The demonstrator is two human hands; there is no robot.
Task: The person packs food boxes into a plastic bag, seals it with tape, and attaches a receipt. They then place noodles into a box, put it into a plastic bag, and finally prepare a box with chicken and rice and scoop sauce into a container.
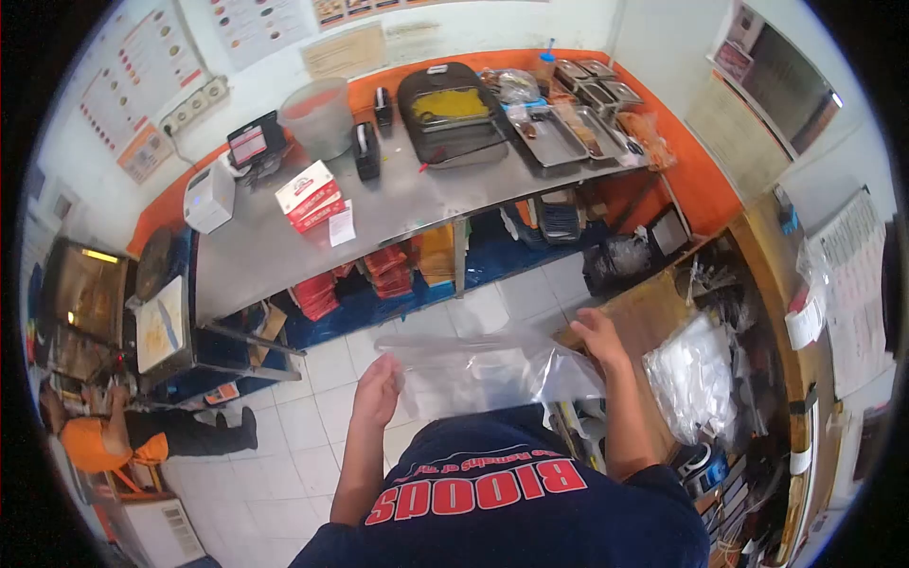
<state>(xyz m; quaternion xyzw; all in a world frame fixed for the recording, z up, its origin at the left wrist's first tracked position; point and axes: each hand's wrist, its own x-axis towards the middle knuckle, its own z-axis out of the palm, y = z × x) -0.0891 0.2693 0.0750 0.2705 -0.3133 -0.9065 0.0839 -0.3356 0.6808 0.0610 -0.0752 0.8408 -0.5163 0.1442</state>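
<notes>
1. Currently, the person's left hand (pixel 378 388) is pinching the left end of a clear plastic bag (pixel 473 374), its fingers closing on the film.
2. The right hand (pixel 603 338) is hovering at the bag's other end, thumb and fingers seeming to stand apart; whether any finger is gripping the film, I cannot tell.
3. The bag is stretching out sideways between the two hands, in front of the person's dark shirt (pixel 530 454) and above the tiled floor (pixel 303 417).
4. Beyond it, a steel table (pixel 398 204) is running along the wall, and red-and-white boxes (pixel 311 197) are resting on it beside a paper slip (pixel 342 224).
5. Farther along that table, a black container (pixel 451 114) is holding something yellow, and metal trays (pixel 549 140) are lying to its right.
6. Red packets (pixel 315 296) are sitting underneath the tabletop.
7. Near the right forearm, a pile of clear plastic (pixel 696 379) is lying next to brown cardboard (pixel 653 317).
8. Well apart at the left, another person in orange (pixel 99 440) is standing by a counter where a knife (pixel 169 322) is lying on a white board (pixel 156 352).
</notes>
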